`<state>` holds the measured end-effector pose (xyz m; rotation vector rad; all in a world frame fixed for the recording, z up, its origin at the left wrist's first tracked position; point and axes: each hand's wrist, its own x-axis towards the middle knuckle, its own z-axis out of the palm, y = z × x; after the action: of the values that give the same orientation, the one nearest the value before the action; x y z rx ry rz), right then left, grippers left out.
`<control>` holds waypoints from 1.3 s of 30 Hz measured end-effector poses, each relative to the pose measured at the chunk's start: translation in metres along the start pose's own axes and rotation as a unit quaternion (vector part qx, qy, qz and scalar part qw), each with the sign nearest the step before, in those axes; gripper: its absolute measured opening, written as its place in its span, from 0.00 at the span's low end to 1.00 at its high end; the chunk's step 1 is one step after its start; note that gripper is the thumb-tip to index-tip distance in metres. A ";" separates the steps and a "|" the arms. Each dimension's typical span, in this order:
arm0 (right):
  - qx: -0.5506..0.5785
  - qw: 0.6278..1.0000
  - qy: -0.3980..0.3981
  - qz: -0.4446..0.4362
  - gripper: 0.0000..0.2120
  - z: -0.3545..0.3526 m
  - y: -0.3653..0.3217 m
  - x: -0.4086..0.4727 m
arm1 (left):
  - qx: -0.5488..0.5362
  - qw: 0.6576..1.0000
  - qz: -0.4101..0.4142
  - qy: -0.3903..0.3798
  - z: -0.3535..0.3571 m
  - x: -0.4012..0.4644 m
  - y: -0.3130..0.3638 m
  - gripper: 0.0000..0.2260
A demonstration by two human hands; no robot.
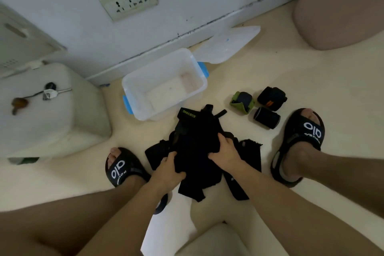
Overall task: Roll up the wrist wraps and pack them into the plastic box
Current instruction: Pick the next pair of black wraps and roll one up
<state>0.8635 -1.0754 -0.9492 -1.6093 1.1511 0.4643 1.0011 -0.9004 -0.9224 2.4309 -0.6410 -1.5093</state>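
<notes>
A heap of black unrolled wrist wraps (197, 143) lies on the floor between my feet. My left hand (169, 169) grips the heap's near left side and my right hand (226, 153) grips its right side. An open clear plastic box (135, 87) with blue latches stands just beyond the heap, with nothing inside. Three rolled wraps lie to the right of the box: a green and black one (242, 102), a black one with an orange tag (272, 97) and a plain black one (267, 117).
The box's clear lid (226, 44) leans by the wall behind the box. A white appliance (47, 108) stands at the left, a pink rounded seat (340, 6) at the far right. My sandalled feet (122, 167) (299, 143) flank the heap. A white sheet (164, 228) lies near me.
</notes>
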 end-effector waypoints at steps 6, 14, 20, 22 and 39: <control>0.077 0.995 0.005 0.069 0.41 -0.009 0.000 0.005 | -0.062 0.998 0.006 -0.029 0.004 0.000 -0.003 0.42; 0.108 0.993 -0.025 0.033 0.04 -0.011 -0.023 -0.031 | -0.085 0.994 0.044 -0.043 -0.010 -0.015 0.021 0.49; 0.162 0.985 -0.061 0.003 0.03 -0.043 -0.028 -0.078 | -0.243 0.964 0.010 -0.106 -0.011 -0.045 0.051 0.42; 0.165 0.983 -0.075 -0.006 0.02 -0.052 -0.027 -0.092 | -0.322 0.935 0.015 -0.148 -0.008 -0.058 0.063 0.28; 0.452 0.886 0.061 -0.081 0.06 -0.110 -0.052 -0.155 | -0.279 0.959 0.036 -0.012 -0.014 -0.104 0.086 0.09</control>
<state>0.8090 -1.1061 -0.7624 -0.8921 1.0719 -0.2818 0.9527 -0.9281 -0.7987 1.9408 -0.2512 -1.4471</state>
